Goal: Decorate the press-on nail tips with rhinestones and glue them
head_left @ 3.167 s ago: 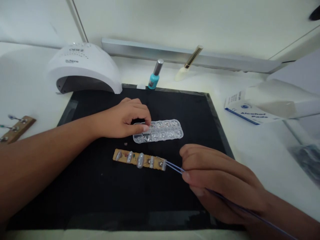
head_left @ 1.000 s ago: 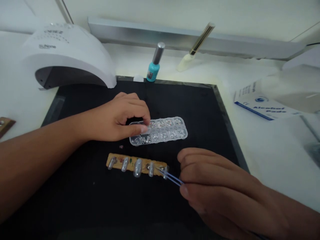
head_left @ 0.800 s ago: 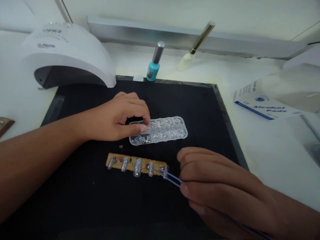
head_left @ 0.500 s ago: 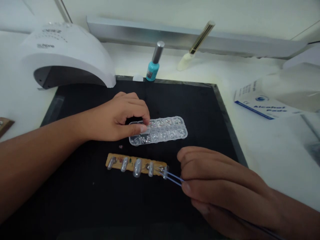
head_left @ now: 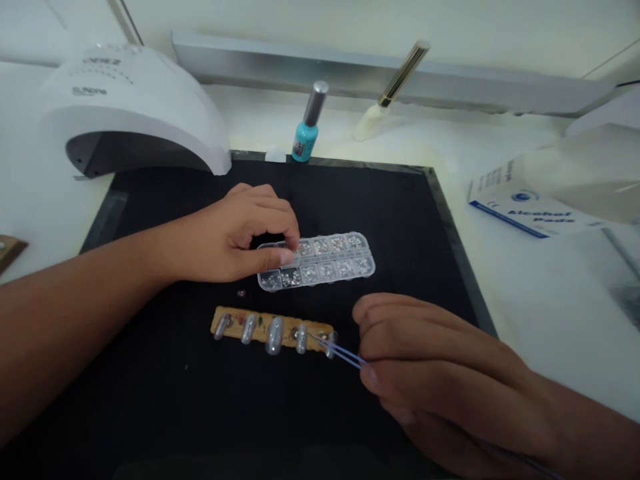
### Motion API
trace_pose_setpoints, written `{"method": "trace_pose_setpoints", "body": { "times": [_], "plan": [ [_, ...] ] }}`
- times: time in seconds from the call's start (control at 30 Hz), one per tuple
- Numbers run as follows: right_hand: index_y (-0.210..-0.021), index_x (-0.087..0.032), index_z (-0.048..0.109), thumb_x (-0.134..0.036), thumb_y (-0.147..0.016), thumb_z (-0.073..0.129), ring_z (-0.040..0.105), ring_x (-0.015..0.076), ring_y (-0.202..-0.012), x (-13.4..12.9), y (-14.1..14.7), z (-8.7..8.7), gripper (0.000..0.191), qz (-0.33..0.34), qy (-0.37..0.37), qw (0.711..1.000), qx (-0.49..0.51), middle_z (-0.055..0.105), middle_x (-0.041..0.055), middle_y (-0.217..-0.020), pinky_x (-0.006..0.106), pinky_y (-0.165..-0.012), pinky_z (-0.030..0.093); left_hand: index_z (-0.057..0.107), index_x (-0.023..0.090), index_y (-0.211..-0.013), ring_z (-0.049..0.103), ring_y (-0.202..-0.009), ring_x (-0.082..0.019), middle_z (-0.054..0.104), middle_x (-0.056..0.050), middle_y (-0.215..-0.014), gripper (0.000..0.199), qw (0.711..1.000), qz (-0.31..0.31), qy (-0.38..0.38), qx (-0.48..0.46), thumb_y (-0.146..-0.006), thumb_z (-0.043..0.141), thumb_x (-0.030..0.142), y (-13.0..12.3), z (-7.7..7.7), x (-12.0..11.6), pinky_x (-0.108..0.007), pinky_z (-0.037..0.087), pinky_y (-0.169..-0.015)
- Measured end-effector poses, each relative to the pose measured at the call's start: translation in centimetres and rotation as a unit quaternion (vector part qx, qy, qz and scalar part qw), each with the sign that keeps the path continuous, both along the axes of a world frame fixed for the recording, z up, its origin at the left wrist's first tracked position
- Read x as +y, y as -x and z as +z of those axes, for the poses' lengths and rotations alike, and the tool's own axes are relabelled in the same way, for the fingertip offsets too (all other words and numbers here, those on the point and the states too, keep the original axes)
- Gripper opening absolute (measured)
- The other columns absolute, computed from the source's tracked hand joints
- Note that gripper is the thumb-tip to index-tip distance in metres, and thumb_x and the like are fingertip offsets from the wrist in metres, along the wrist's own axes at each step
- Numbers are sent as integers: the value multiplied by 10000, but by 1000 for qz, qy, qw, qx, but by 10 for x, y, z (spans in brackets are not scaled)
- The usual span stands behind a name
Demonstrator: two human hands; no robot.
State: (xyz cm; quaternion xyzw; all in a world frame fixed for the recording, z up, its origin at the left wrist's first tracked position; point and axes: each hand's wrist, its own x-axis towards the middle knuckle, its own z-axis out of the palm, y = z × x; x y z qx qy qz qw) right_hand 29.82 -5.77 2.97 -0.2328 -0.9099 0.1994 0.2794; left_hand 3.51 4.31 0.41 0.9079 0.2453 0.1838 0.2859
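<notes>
My left hand (head_left: pixel 253 233) pinches the left end of a clear compartment case (head_left: pixel 340 257) of small rhinestones, which lies on the black mat (head_left: pixel 165 407). Tweezers (head_left: pixel 345 355) are gripped in my right hand (head_left: pixel 440 367), their tips pointing left over the right part of a wooden strip (head_left: pixel 285 320). Several glossy pale false nails (head_left: pixel 274 335) are mounted along that strip. The tips sit close to the nail (head_left: pixel 301 339) second from the right; whether they hold a stone is too small to tell. A single small stone (head_left: pixel 241 293) lies between case and strip.
A white nail lamp (head_left: pixel 145 100) stands at the back left. Behind the mat are a turquoise polish bottle (head_left: pixel 305 140) and a cream bottle with a gold cap (head_left: pixel 373 120). An alcohol pads box (head_left: pixel 540 207) sits at the right, and a wooden piece (head_left: pixel 11 252) at the left edge.
The tweezers' arms have come closer together, and their tips have shifted slightly left and up along the strip. My left hand and the case have stayed where they were.
</notes>
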Motion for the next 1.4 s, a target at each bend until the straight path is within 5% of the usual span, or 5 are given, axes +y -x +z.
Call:
{"method": "trace_pose_setpoints", "body": {
  "times": [0.43, 0.6, 0.77, 1.4],
  "plan": [
    [-1001, -170, 573, -106, -985, 488, 696, 130, -751, 1, 0, 0, 107, -1, 18, 1000, -24, 691, 18, -803, 341, -885, 629, 686, 211, -984, 586, -1015, -222, 717, -25, -1036, 184, 1000, -1, 3, 1, -967, 565, 349, 0, 0, 0, -392, 349, -934],
    [-941, -148, 589, -128, -999, 426, 669, 118, -676, 9, 3, -9, 174, 61, -24, 995, 79, 665, 28, -750, 286, -756, 627, 686, 209, -980, 589, -1012, -218, 718, -18, -1037, 170, 1000, 1, 3, 4, -967, 564, 328, 0, 0, 0, -396, 346, -936],
    [-989, -176, 581, -90, -963, 510, 690, 129, -762, 2, 0, -3, 114, -3, 20, 1000, -6, 695, 23, -824, 335, -869, 621, 686, 214, -984, 588, -1012, -218, 717, -18, -1033, 183, 1000, 1, 4, 2, -971, 563, 348, 0, 0, 0, -393, 351, -934],
    [-932, -143, 599, -86, -953, 514, 683, 135, -780, 2, 1, -6, 105, 2, 18, 999, 38, 686, 35, -829, 330, -875, 617, 686, 220, -980, 590, -1012, -228, 721, -36, -1039, 200, 1000, 1, 3, 6, -969, 554, 370, 0, 0, 0, -397, 363, -934]
  ]
}}
